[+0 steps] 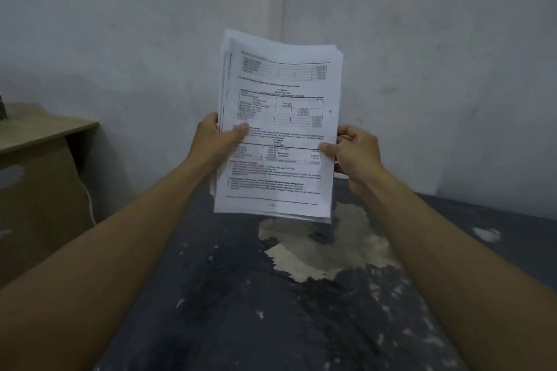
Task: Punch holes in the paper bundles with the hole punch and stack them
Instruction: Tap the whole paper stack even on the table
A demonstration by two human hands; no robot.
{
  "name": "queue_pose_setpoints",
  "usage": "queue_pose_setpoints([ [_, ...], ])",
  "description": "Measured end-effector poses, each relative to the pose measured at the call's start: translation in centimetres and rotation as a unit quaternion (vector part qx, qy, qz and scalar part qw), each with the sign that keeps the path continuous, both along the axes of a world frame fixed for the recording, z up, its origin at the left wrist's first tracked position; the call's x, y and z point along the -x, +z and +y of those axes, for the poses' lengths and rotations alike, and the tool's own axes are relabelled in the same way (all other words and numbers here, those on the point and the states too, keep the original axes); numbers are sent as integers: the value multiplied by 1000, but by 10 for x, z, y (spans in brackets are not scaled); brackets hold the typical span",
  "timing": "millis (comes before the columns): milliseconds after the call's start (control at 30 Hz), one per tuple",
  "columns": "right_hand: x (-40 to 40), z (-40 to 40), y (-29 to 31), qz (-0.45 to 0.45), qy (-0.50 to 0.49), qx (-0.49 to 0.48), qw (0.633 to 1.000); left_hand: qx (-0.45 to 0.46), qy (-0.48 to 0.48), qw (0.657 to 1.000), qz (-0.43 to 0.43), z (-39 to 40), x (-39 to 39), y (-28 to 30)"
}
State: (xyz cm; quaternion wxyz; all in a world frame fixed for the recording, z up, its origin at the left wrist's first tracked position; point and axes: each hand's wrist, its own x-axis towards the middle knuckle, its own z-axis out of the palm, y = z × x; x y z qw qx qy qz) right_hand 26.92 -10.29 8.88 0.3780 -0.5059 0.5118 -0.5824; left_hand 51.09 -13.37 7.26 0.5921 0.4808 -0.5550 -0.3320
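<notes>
- White printed sheets make up the paper bundle (pixel 278 126), a thick stack of pages with black tables and text on the top sheet, held upright in the centre of the frame in front of the pale wall corner.
- The left hand (pixel 215 141) grips the bundle's left edge about halfway down, its thumb lying across the printed front and the rest of the fingers hidden behind the sheets.
- The right hand (pixel 355 153) grips the right edge at nearly the same height, thumb pressed on the front near the margin and fingers curled round the back of the stack.
- Between the two hands the bundle stands almost vertical, tilted slightly to the right, with its upper half rising well above both hands and its lower edge hanging just below them.
- The sheets are not squared: several page edges fan out along the left side and at the top right corner.
- Below the bundle, filling the lower centre of the frame, lies a dark grey painted table top (pixel 241 295) with worn pale patches; the bundle's lower edge hangs above it, and I cannot tell whether it touches.
- Both bare forearms reach in from the lower left and lower right corners toward the bundle.
- At the left edge of the frame stands a light brown wooden desk (pixel 45 135), well apart from the bundle.
- Grey-white plaster wall (pixel 437 54) fills the upper half of the frame.
</notes>
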Motion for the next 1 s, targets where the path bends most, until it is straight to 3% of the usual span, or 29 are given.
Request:
queue_pose_setpoints([
  [200,70,47,9,30,-42,31,998,28,-115,993,19,26,67,15],
  [667,200,134,6,96,-158,47,982,54,-181,981,48,84,219,14],
  [1000,225,161,-18,-4,-184,15,983,41,-231,972,27,106,238,7],
])
